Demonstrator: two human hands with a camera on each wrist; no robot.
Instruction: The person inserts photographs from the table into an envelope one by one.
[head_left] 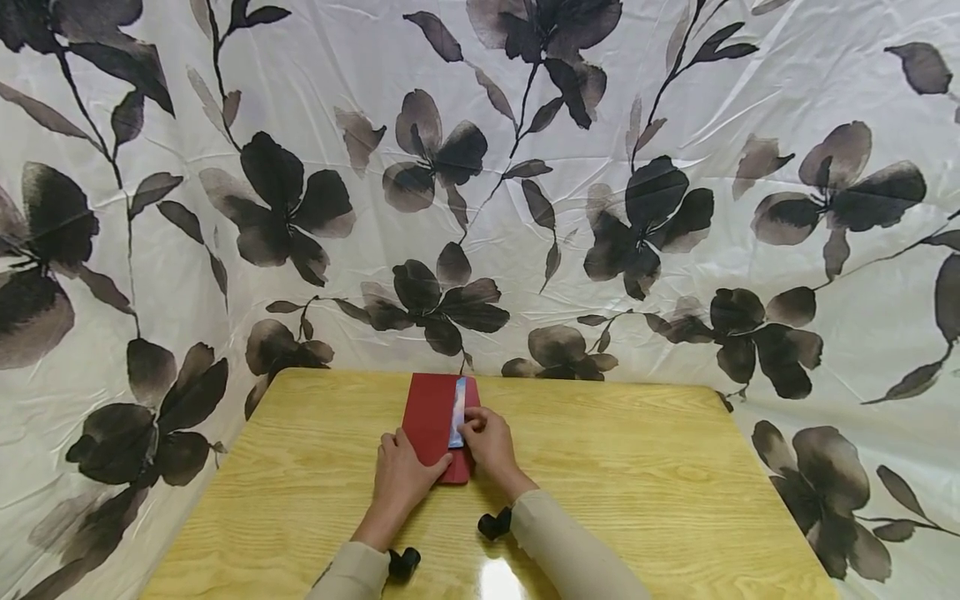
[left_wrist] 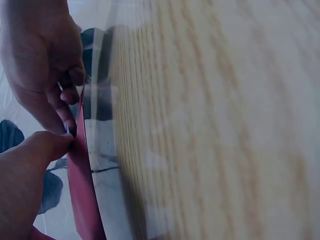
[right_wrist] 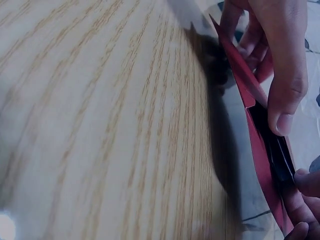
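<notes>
A flat red envelope-like folder [head_left: 431,417] is held over the table's far middle. Along its right side shows a narrow blue-and-white printed slip [head_left: 457,417], whose exact kind I cannot tell; in the right wrist view this strip [right_wrist: 274,142] looks dark. My left hand [head_left: 402,473] grips the folder's lower left part, fingers on its left and thumb near the slip's lower end. My right hand [head_left: 489,442] pinches at the slip's right edge with thumb and fingertips. In the left wrist view, the left thumb [left_wrist: 42,150] lies beside the red edge, close to the right hand's fingertips.
The light wood-grain table [head_left: 637,467] extends on both sides of the hands. A white cloth with dark flowers [head_left: 555,250] hangs behind and around it. Black wrist cameras [head_left: 405,564] sit below both forearms, and a bright reflection shows at the near edge.
</notes>
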